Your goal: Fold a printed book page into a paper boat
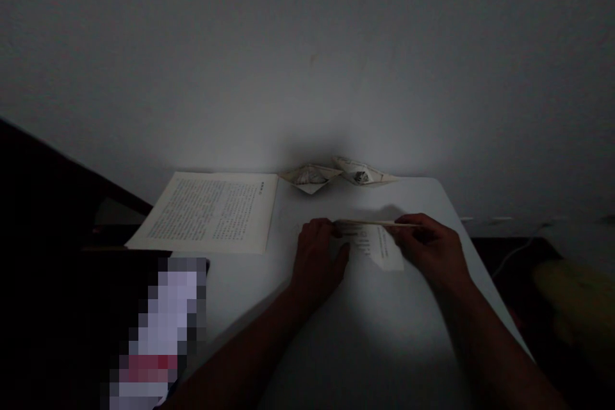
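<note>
Between my two hands is a folded piece of printed paper (372,243), with its straight folded edge on the far side and a pointed flap toward me. My left hand (319,253) grips the left end of that edge, thumb apart from the curled fingers. On the right end, my right hand (432,246) pinches the paper between thumb and fingers. Two folded paper boats stand just beyond, against the wall: a left boat (310,178) and a right boat (364,173), their tips close together.
A stack of printed sheets (202,211) lies at the table's far left, overhanging its edge. A blurred-out phone-like object (166,314) is at the near left. The white table (336,359) meets a grey wall (307,64). A yellowish shape (576,301) is low at right.
</note>
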Motion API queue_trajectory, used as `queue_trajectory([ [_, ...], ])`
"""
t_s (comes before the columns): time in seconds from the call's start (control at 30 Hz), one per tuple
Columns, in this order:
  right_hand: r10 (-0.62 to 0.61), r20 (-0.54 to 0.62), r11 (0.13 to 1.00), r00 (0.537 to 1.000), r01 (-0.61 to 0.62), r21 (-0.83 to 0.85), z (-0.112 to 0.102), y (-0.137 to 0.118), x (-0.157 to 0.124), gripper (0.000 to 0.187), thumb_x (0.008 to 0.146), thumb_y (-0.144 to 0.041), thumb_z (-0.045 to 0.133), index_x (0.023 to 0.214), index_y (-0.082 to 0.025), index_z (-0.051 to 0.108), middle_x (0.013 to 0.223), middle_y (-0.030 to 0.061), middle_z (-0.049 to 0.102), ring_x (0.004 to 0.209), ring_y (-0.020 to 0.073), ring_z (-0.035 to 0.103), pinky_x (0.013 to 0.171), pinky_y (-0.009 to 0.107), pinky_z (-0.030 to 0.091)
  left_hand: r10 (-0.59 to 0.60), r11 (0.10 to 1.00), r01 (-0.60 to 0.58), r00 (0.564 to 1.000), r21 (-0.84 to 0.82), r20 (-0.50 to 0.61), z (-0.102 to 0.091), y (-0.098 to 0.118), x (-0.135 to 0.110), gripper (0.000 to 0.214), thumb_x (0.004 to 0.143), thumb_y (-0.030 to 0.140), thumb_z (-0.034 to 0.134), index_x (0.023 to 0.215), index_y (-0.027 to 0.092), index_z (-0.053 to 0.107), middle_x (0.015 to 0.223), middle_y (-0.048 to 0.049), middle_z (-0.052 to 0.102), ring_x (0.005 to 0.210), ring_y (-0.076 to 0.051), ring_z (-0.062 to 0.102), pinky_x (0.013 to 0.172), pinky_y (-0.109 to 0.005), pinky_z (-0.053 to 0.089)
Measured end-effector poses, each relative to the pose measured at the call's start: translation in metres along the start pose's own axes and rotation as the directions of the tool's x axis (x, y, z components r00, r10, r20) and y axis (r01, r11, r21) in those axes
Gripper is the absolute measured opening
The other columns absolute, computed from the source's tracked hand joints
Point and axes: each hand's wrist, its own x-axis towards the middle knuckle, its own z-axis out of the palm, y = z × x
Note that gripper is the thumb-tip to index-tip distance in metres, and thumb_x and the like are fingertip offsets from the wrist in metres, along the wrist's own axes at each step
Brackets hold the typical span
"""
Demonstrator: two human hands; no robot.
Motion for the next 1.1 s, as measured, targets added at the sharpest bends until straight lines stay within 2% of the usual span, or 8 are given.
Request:
queue_trajectory([
  [0.1, -0.002, -0.043, 0.999, 0.999, 0.004, 0.045, 0.000, 0.000, -0.002, 0.027, 0.072, -0.040, 0.068, 0.086, -0.018, 0.065, 0.069, 0.0030, 0.066, 0.057, 0.0151, 0.061, 0.050, 0.024, 0.047, -0.101, 0.988, 0.087, 0.989, -0.125, -0.111, 0.000, -0.001, 0.002, 0.023, 0.077, 0.020, 0.060, 0.096, 0.016, 0.047, 0.102, -0.0088, 0.053, 0.098, -0.020, 0.050, 0.085, -0.034, 0.044],
  [0.17, -0.017, -0.050, 0.999, 0.999, 0.019, 0.041, 0.000, 0.000, -0.003, 0.024, 0.072, -0.039, 0.068, 0.085, -0.018, 0.065, 0.071, 0.0037, 0.067, 0.058, 0.0161, 0.062, 0.051, 0.025, 0.048, -0.174, 0.972, 0.150, 0.977, -0.179, -0.127, 0.000, 0.000, 0.003, 0.031, 0.077, 0.024, 0.061, 0.103, 0.017, 0.045, 0.103, -0.0087, 0.053, 0.093, -0.018, 0.052, 0.081, -0.032, 0.045],
  [0.3, -0.102, -0.023, 0.995, 0.995, 0.102, 0.001, 0.000, 0.000, -0.005, 0.020, 0.073, -0.036, 0.067, 0.084, -0.020, 0.066, 0.077, 0.0037, 0.069, 0.065, 0.0172, 0.065, 0.057, 0.027, 0.051, -0.202, 0.949, 0.176, 0.976, -0.262, -0.075, -0.002, -0.001, 0.005, 0.035, 0.080, 0.025, 0.058, 0.112, 0.018, 0.045, 0.102, -0.0064, 0.058, 0.084, -0.015, 0.055, 0.075, -0.028, 0.045],
  [0.47, -0.133, -0.032, 0.991, 0.991, 0.132, -0.024, 0.000, -0.001, -0.006, 0.021, 0.072, -0.038, 0.067, 0.083, -0.020, 0.067, 0.077, 0.0046, 0.068, 0.064, 0.0169, 0.063, 0.058, 0.027, 0.052, -0.209, 0.936, 0.200, 0.978, -0.288, 0.000, -0.007, -0.001, 0.007, 0.015, 0.083, 0.021, 0.053, 0.096, 0.018, 0.059, 0.081, -0.0010, 0.062, 0.071, -0.012, 0.055, 0.066, -0.024, 0.044],
  [0.57, -0.119, -0.051, 0.993, 0.992, 0.120, 0.019, 0.001, -0.003, -0.006, 0.025, 0.072, -0.039, 0.068, 0.087, -0.019, 0.066, 0.075, 0.0046, 0.068, 0.062, 0.0164, 0.062, 0.057, 0.027, 0.051, -0.211, 0.931, 0.204, 0.977, -0.302, 0.010, -0.009, -0.001, 0.008, 0.014, 0.084, 0.026, 0.054, 0.091, 0.018, 0.063, 0.077, 0.0002, 0.063, 0.067, -0.012, 0.056, 0.064, -0.023, 0.044],
  [0.77, -0.003, 0.080, 0.996, 0.997, -0.004, 0.086, -0.002, -0.002, -0.001, 0.033, 0.072, -0.039, 0.067, 0.096, -0.016, 0.067, 0.065, 0.0031, 0.067, 0.050, 0.0140, 0.059, 0.048, 0.025, 0.047, -0.170, 0.921, 0.155, 0.985, -0.358, -0.009, -0.011, 0.000, 0.010, 0.012, 0.081, 0.024, 0.059, 0.088, 0.019, 0.067, 0.079, 0.0006, 0.066, 0.070, -0.011, 0.058, 0.067, -0.022, 0.046],
  [0.9, -0.078, 0.151, 0.996, 0.986, 0.072, 0.046, -0.008, 0.003, 0.000, 0.034, 0.067, -0.034, 0.069, 0.097, -0.017, 0.068, 0.080, 0.0055, 0.071, 0.066, 0.0190, 0.066, 0.057, 0.027, 0.050, -0.081, 0.923, 0.055, 0.995, -0.381, -0.052, -0.012, 0.000, 0.008, 0.014, 0.079, 0.017, 0.058, 0.089, 0.019, 0.068, 0.083, -0.0007, 0.067, 0.072, -0.011, 0.059, 0.068, -0.023, 0.047],
  [1.1, -0.179, 0.030, 0.983, 0.983, 0.180, -0.047, -0.011, 0.002, -0.003, 0.022, 0.067, -0.033, 0.066, 0.083, -0.019, 0.070, 0.075, 0.0042, 0.071, 0.064, 0.0196, 0.066, 0.059, 0.027, 0.050, 0.032, 0.933, -0.052, 0.998, -0.357, -0.061, -0.012, -0.004, 0.009, 0.019, 0.077, 0.017, 0.059, 0.093, 0.018, 0.069, 0.082, -0.0032, 0.068, 0.067, -0.011, 0.060, 0.064, -0.023, 0.048],
])
